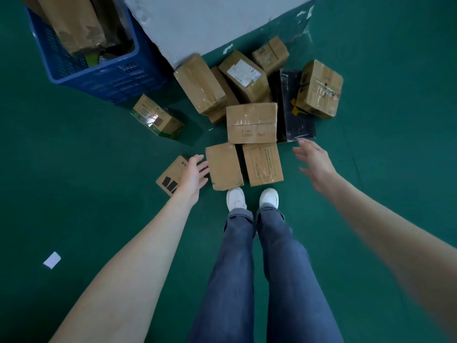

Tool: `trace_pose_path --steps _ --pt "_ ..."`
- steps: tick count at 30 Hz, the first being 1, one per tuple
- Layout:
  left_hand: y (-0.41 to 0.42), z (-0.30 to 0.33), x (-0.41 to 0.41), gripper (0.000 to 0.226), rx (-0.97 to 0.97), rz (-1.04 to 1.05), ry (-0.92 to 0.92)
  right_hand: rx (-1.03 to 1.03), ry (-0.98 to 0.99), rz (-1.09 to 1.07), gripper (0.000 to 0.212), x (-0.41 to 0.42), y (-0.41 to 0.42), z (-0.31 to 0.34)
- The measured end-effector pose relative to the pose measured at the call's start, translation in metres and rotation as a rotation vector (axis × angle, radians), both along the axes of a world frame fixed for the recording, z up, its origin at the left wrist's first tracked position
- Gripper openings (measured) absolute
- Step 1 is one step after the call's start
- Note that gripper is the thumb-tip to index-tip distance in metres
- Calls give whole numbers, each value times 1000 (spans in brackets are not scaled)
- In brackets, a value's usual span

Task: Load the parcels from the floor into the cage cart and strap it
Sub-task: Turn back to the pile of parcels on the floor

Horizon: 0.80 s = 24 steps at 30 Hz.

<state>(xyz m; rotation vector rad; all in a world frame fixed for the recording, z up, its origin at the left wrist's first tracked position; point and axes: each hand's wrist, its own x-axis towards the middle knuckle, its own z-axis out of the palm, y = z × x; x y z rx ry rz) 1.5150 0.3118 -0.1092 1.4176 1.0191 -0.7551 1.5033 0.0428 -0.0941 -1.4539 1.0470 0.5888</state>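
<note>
Several brown cardboard parcels lie in a heap on the green floor in front of my feet. Two small ones sit nearest: a plain box (224,166) and a taped box (262,164). Behind them is a larger taped box (251,123), with a black parcel (296,112) to its right. My left hand (194,175) reaches down with straight fingers beside the plain box, above a box with black marks (168,178). My right hand (315,162) hovers with spread fingers to the right of the taped box. Neither hand holds anything.
A blue plastic crate (108,78) with tall brown packages stands at the back left. A grey block or pillar (210,23) rises behind the heap. A green-printed box (157,118) lies apart on the left. A white paper scrap (52,260) lies on the floor.
</note>
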Motion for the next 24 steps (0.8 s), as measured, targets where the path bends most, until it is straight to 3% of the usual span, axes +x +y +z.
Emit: trace_pose_path --steps 11,14,16,20,24 --pt "-55 -230 97 58 -38 4 -18 30 29 -95 56 74 -13 -230" --pt "-69 -285 112 59 -66 15 -23 83 17 -79 51 89 -18 -282" --pt "-76 -302 118 57 -61 28 -20 137 26 -35 34 95 -16 -297" --pt "-80 -311 117 52 -46 69 -21 175 -11 3 43 97 -11 -301" --pt "-75 -264 106 50 -6 89 -30 130 -34 4 41 87 -9 -253"
